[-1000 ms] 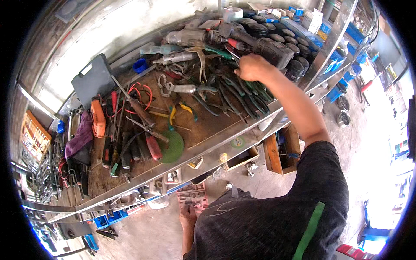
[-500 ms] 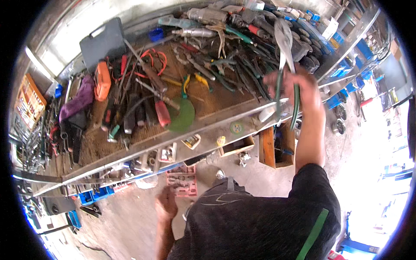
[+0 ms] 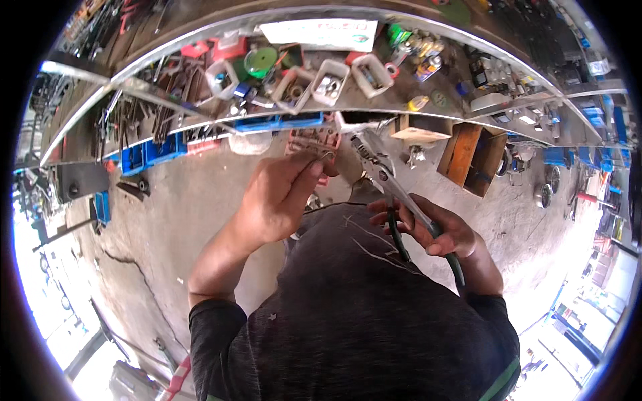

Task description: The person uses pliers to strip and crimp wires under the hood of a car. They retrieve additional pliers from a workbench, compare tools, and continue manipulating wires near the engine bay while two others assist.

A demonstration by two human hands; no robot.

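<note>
My right hand (image 3: 435,230) grips a pair of pliers (image 3: 384,184) by their dark green handles, with the metal jaws pointing up and left toward the bench. Just left of the jaws, my left hand (image 3: 281,197) pinches a small metal piece (image 3: 326,156) between thumb and fingertips. Both hands are held in front of my chest, over my dark shirt (image 3: 348,314). What the small piece is I cannot make out.
A metal workbench edge (image 3: 200,120) curves across the top, with small white trays (image 3: 331,80), a green disc (image 3: 259,61) and loose parts on it. Under it stand blue bins (image 3: 157,150), a red parts case (image 3: 314,140) and a wooden box (image 3: 471,157) on the concrete floor (image 3: 167,220).
My right hand has brought the pliers down from the tool-covered bench to my chest. My left hand has risen to meet them, holding a small piece. The view has tilted downward.
</note>
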